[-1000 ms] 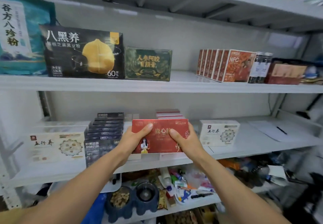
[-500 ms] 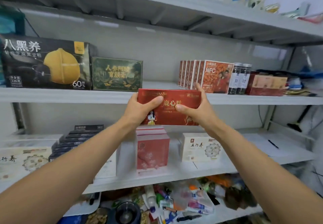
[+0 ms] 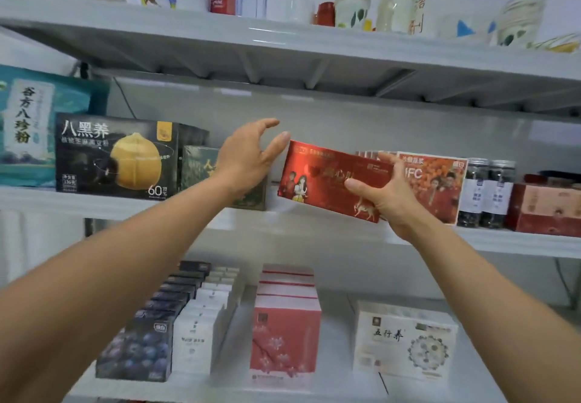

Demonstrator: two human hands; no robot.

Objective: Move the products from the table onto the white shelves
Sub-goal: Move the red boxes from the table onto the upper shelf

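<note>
While the right hand point(image 3: 388, 196) grips its right end, thumb across the printed front and fingers behind, the red box point(image 3: 323, 178) sits tilted at the middle shelf point(image 3: 314, 229), its left end higher than its right. It occupies the gap between the dark green box point(image 3: 199, 167) on the left and the row of orange boxes point(image 3: 438, 182) on the right, whose fronts it partly covers (whether its lower edge touches the shelf board I cannot tell). The left hand point(image 3: 248, 159) is spread and holds nothing, its thumb tip right at the box's upper left corner, its wrist in front of the green box.

Further along this shelf stand two dark jars point(image 3: 487, 193) just beside the orange boxes, and on the far left a black box point(image 3: 114, 154) with a yellow fruit picture and a teal bag point(image 3: 30, 126). On the shelf below, a pink box point(image 3: 284, 336) stands between a white box point(image 3: 405, 344) and a row of blueberry-printed boxes point(image 3: 135, 350). Bottles and cups point(image 3: 350, 6) line the top shelf.
</note>
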